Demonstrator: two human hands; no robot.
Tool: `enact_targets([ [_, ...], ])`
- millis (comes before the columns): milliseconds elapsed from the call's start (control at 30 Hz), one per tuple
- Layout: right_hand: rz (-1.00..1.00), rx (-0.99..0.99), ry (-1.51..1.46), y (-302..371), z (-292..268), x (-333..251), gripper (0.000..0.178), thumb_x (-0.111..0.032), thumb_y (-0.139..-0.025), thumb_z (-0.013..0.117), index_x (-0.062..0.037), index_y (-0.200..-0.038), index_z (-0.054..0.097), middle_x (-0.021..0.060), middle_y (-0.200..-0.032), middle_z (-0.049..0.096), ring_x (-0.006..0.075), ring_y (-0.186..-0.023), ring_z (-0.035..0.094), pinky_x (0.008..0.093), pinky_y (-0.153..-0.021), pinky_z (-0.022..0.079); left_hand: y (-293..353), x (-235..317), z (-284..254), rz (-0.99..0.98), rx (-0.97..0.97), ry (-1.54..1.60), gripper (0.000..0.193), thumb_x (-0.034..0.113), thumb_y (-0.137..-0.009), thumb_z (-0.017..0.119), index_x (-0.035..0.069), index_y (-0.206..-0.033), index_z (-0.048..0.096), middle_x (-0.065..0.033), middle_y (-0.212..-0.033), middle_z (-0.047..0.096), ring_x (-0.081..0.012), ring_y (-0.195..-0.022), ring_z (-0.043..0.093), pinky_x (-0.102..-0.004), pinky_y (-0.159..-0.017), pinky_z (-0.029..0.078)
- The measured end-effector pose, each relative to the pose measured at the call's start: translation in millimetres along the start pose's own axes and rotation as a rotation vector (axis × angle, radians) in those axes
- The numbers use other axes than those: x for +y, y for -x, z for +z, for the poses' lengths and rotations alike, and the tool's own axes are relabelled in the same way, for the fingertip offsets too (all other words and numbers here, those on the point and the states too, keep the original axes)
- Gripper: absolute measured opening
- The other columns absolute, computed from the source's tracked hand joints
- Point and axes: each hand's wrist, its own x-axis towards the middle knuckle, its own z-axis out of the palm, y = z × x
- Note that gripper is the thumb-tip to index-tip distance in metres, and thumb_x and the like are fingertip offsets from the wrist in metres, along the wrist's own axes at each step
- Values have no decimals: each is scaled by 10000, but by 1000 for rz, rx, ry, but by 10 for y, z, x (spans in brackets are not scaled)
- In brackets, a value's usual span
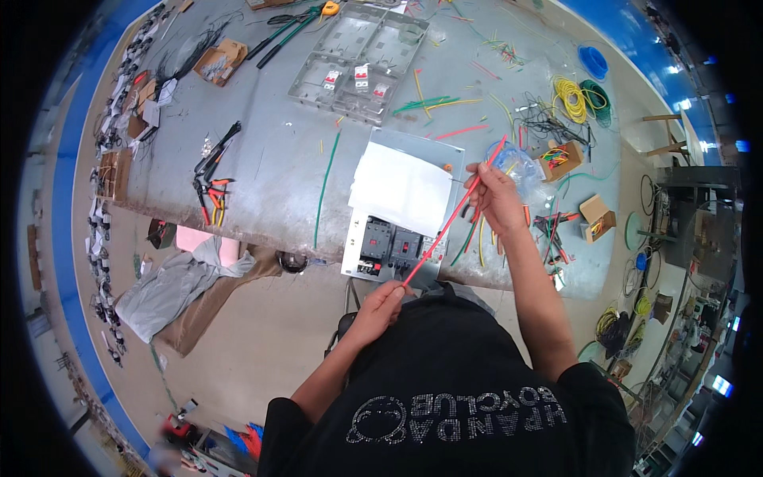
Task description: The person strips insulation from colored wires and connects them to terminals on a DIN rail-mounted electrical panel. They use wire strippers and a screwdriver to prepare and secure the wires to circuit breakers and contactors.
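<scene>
A long red wire stretches slantwise between my two hands. My left hand pinches its lower end, close to my body. Farther up, near the other end, the fingers of my right hand are closed round it, and its tip sticks out beyond them. Beneath the wire, at the table's front edge, lies a metal panel with black circuit breakers mounted on it. A white sheet of paper covers the panel's middle. Just right of the panel, several loose wires lie below my right hand.
Pliers and a green wire lie left on the grey table. A clear plastic case holds small breakers at the back. Yellow coiled wire, a blue spool and open cardboard boxes stand right.
</scene>
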Motion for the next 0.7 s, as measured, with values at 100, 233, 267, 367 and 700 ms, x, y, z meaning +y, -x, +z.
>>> enact_targets([
  [100, 56, -109, 123, 41, 178, 31, 315, -280, -1040, 581, -17, -1203, 642, 62, -871, 697, 86, -681, 641, 246, -612, 545, 3, 21, -41, -52, -74, 177, 270, 256, -1100, 443, 43, -1183, 588, 25, -683, 435, -71, -585, 408, -225, -545, 342],
  [233, 138, -194, 194, 108, 388, 307, 268, -200, -1005, 628, -25, -1208, 631, 62, -892, 701, 111, -725, 674, 264, -642, 571, -5, 58, -133, -77, -84, 218, 284, 255, -1097, 449, 33, -1207, 588, 0, -699, 492, -98, -603, 476, -230, -577, 413],
  [267, 114, -184, 183, 84, 403, 356, 260, -189, -1001, 629, -22, -1201, 629, 62, -894, 701, 114, -728, 678, 266, -640, 572, 27, 75, -164, -112, -47, 198, 285, 253, -1096, 452, 31, -1206, 593, -4, -705, 509, -104, -610, 499, -233, -585, 430],
  [367, 94, -158, 220, -28, 403, 340, 251, -159, -983, 644, -27, -1194, 607, 62, -887, 698, 118, -721, 677, 270, -642, 573, 120, 93, -267, -175, 35, 118, 282, 246, -1092, 461, 27, -1195, 606, -13, -717, 552, -119, -622, 556, -240, -601, 472],
  [700, -2, -212, 303, 2, 550, 446, 201, -58, -943, 656, -33, -1114, 554, 69, -852, 687, 138, -689, 684, 271, -614, 579, 58, -66, -383, -171, 129, 13, 260, 240, -1091, 465, 25, -1113, 610, -5, -633, 494, -111, -510, 503, -269, -508, 447],
])
